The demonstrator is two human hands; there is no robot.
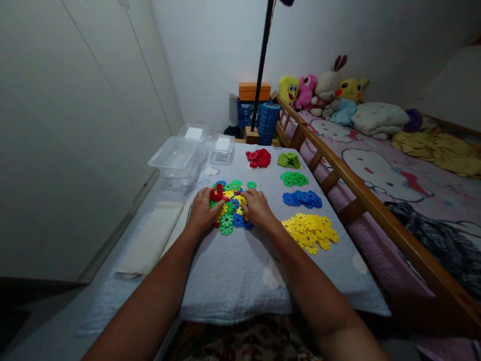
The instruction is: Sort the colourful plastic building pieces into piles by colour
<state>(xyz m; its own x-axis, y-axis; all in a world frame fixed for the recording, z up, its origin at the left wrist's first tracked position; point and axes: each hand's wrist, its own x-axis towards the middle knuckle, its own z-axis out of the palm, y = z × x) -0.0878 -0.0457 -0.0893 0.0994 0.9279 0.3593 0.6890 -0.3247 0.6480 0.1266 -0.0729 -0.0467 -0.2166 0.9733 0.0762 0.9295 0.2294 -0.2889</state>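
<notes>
A mixed pile of notched plastic snowflake discs (226, 220) in red, yellow, green and blue lies on the cloth-covered table, between my two hands. My left hand (203, 213) is at the pile's left side, its fingers and thumb curled round several red snowflake discs (217, 192). From the right, my right hand (257, 206) reaches into the pile with bent fingers. Its fingertips are close together by a small bit of red and some yellow discs; what they grip, if anything, is hard to see. One green disc (251, 185) lies just beyond the pile.
Sorted heaps of red (259, 158), light green (289, 160), green (294, 179), blue (302, 199) and yellow discs (311, 231) lie on the right. Clear plastic boxes (176, 153) stand back left, near a folded cloth (152, 238). A wooden bed rail (353, 188) borders the right side.
</notes>
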